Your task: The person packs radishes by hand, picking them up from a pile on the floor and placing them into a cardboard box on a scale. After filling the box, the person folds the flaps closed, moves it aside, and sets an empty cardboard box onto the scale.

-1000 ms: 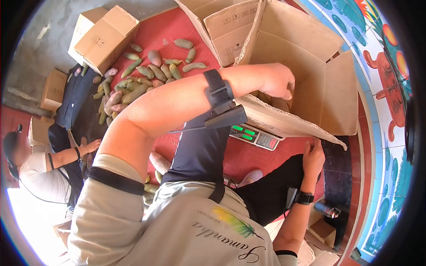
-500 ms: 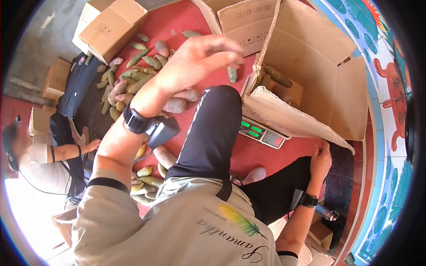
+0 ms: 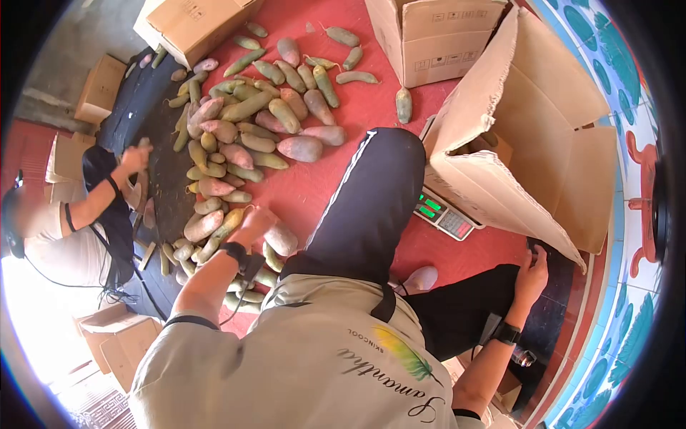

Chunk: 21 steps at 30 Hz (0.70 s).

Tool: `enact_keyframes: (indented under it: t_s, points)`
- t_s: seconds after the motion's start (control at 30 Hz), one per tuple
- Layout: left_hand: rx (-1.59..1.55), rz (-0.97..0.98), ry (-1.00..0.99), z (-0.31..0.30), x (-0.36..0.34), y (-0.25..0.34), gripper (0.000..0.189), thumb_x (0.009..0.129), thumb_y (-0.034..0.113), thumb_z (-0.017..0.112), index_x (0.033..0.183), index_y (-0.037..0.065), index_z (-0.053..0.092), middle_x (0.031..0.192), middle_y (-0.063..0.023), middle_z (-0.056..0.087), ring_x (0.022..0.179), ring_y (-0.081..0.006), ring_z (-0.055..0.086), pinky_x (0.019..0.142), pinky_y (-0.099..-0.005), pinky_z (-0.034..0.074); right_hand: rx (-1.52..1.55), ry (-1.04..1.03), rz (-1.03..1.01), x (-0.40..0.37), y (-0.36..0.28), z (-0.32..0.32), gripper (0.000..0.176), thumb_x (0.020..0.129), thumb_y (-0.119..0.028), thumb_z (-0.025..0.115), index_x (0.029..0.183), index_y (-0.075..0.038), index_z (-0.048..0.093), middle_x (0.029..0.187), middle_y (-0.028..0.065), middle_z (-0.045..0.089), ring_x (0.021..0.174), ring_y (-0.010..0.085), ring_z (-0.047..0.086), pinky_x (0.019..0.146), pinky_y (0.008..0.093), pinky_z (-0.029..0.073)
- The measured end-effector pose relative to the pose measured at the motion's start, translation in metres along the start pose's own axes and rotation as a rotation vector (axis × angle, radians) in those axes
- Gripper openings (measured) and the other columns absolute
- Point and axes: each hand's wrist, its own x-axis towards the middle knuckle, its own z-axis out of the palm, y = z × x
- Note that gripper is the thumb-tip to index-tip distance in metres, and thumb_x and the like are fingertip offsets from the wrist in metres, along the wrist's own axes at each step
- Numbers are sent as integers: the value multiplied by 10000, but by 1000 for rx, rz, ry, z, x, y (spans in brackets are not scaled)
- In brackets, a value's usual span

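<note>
My left hand (image 3: 256, 226) reaches down into a spread pile of long green and pinkish radish-like vegetables (image 3: 246, 107). Its blurred fingers lie right at a thick, pale pink one (image 3: 281, 237), and how they grip is smeared. By my right knee, my right hand (image 3: 529, 277) rests with loosely bent fingers apart, just below a box flap. A large open cardboard box (image 3: 493, 175) stands tilted on a digital scale (image 3: 446, 218) with green lit digits. Some of the vegetables (image 3: 484, 141) show inside the box, partly hidden by its wall.
Another person (image 3: 71, 214) sits at the left, one hand raised at the pile's edge. Cardboard boxes stand at the back left (image 3: 204, 28), back middle (image 3: 446, 43) and lower left (image 3: 125, 343). A painted tile wall (image 3: 622, 300) runs along the right.
My left hand has come down from above the pile to the thick pinkish vegetable. My right hand stays by the knee. The view has shifted, and the other person's hand is now raised.
</note>
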Motion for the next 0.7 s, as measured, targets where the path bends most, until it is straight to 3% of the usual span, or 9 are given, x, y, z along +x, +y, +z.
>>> enact_keyframes:
  t_s: [0.03, 0.07, 0.1, 0.17, 0.3, 0.4, 0.5, 0.63, 0.7]
  points:
    - [-137, -302, -68, -39, -38, 61, 313, 742, 281, 598, 1008, 118, 618, 988, -53, 622, 1008, -201, 545, 817, -351, 445, -13, -7, 4, -1, 2, -1, 209, 844, -168, 531, 1015, -52, 560, 791, 153, 610, 684, 302, 599, 602, 379, 464]
    - [-231, -383, -159, -31, -47, 66, 409, 715, 295, 622, 1092, 140, 584, 1120, -107, 556, 1152, -221, 446, 916, -378, 395, -25, -14, 10, -2, 4, -1, 209, 846, -170, 529, 1015, -51, 559, 796, 150, 612, 686, 300, 600, 604, 379, 464]
    - [-238, -388, -162, -21, -57, 73, 409, 715, 295, 622, 1092, 140, 584, 1120, -107, 556, 1152, -221, 446, 916, -378, 395, -27, -18, 3, -2, 4, -1, 209, 846, -170, 529, 1015, -51, 559, 796, 150, 612, 686, 300, 600, 604, 379, 464]
    - [66, -122, -131, -5, -69, 87, 485, 721, 279, 620, 1182, 167, 523, 1269, -174, 422, 1208, -269, 377, 959, -450, 352, -30, -17, -10, -2, 4, -1, 209, 843, -166, 526, 1011, -47, 559, 793, 145, 611, 687, 300, 599, 603, 378, 463]
    - [374, 221, -310, 11, -70, 100, 511, 727, 282, 608, 1211, 161, 501, 1349, -129, 308, 1266, -329, 249, 998, -513, 275, -84, -23, -44, -2, 3, -1, 211, 836, -161, 523, 1005, -41, 560, 792, 145, 610, 697, 308, 599, 604, 382, 462]
    - [502, 495, -78, 59, -63, 78, 509, 691, 291, 624, 1167, 126, 554, 1383, -115, 265, 1292, -302, 212, 1036, -529, 183, -123, -36, -67, -2, 6, 0, 218, 828, -158, 522, 1004, -35, 559, 808, 153, 609, 712, 318, 598, 614, 387, 465]
    - [598, 491, -333, 21, -65, 102, 485, 674, 317, 638, 1116, 120, 595, 1392, -87, 282, 1311, -286, 188, 1053, -525, 139, -144, -28, -95, -3, 12, 3, 214, 828, -162, 521, 1002, -45, 559, 849, 159, 609, 740, 322, 601, 634, 390, 470]
    - [618, 515, -352, 30, -55, 91, 457, 676, 341, 622, 1082, 131, 619, 1379, -61, 328, 1321, -275, 174, 1067, -513, 100, -152, -48, -65, -4, 10, 2, 202, 827, -163, 523, 997, -59, 560, 883, 157, 609, 771, 322, 603, 651, 387, 476]
    - [647, 503, -436, 26, -48, 89, 509, 763, 321, 548, 1238, 151, 488, 1405, -28, 264, 1335, -248, 150, 1079, -504, 68, -161, -65, -44, -3, 9, 1, 198, 827, -160, 524, 995, -63, 560, 888, 154, 610, 780, 320, 603, 653, 385, 477]
